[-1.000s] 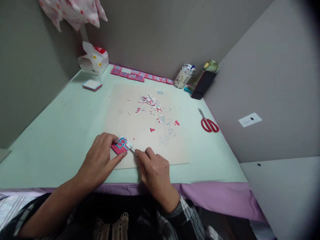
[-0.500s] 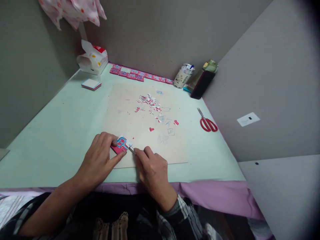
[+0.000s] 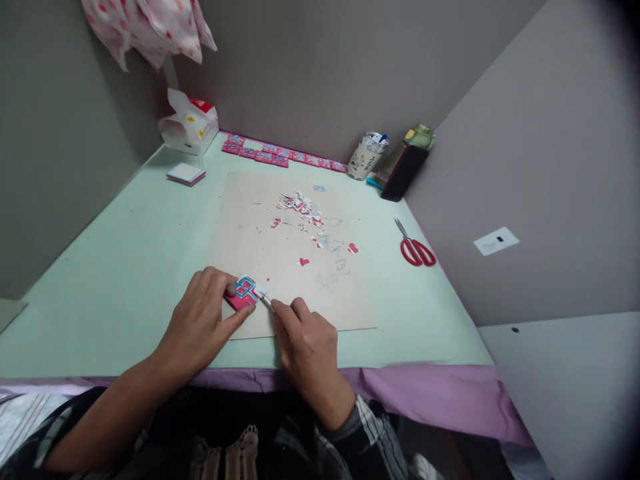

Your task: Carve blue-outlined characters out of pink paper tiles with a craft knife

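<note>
My left hand (image 3: 203,317) grips a small pink paper card (image 3: 244,293) bearing a blue-outlined character, pinning it between thumb and fingers against the board. A slim craft knife (image 3: 267,300) is pinched in my right hand (image 3: 307,343), its tip at the card's right edge. Most of the knife's handle is hidden by my fingers. Beneath both lies a beige board (image 3: 280,247) with faint blue pencil marks. A heap of red and white paper scraps (image 3: 300,205) lies farther up the board, with a few loose pieces nearer my hands.
Red-handled scissors (image 3: 417,252) lie at the right. A stack of square cards (image 3: 186,174) and a white carton (image 3: 190,127) are at the back left. Pink character cards (image 3: 273,155) line the back edge. A pen cup (image 3: 364,160) and a dark case (image 3: 405,172) stand back right.
The whole view has shifted slightly, with things sitting a little lower in the picture. Both hands keep their grip; the knife tip stays at the card's right edge.
</note>
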`<state>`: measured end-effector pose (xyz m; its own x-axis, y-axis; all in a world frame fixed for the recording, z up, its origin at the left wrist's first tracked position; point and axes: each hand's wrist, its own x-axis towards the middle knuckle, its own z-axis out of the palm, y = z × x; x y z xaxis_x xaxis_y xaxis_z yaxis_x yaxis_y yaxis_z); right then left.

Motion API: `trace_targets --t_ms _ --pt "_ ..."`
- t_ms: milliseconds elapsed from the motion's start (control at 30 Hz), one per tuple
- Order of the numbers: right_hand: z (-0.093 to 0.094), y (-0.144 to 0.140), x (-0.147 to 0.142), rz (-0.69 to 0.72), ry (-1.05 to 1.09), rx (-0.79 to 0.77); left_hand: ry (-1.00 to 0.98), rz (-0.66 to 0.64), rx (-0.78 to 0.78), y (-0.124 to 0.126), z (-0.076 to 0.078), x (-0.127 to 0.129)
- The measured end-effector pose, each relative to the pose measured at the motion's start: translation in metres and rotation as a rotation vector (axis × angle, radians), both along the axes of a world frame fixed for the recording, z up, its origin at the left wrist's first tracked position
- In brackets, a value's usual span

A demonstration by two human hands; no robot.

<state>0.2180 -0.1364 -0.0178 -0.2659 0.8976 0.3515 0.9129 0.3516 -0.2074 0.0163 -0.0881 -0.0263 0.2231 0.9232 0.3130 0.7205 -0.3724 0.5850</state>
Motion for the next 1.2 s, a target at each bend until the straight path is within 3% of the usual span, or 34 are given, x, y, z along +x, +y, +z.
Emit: trace_targets --t_ms 233,433,533,767,1200 --pt "0.000 0.002 -0.003 -0.063 0.010 -0.031 0.010 -0.005 0.014 -0.001 -0.001 0.000" --pt "0.000 0.004 0.005 -0.081 0.230 0.006 0.017 -0.032 0.034 -0.001 -0.003 -0.001" --pt "0.001 0.000 0.011 -0.019 0.294 0.005 0.024 -0.029 0.027 0.000 -0.003 -0.002" --pt "0.004 -0.013 0.013 0.061 0.171 0.011 0.038 -0.026 0.022 -0.001 -0.002 -0.001" --pt "0.000 -0.018 -0.003 -0.054 0.001 0.006 0.148 -0.032 0.144 -0.002 -0.007 -0.001"
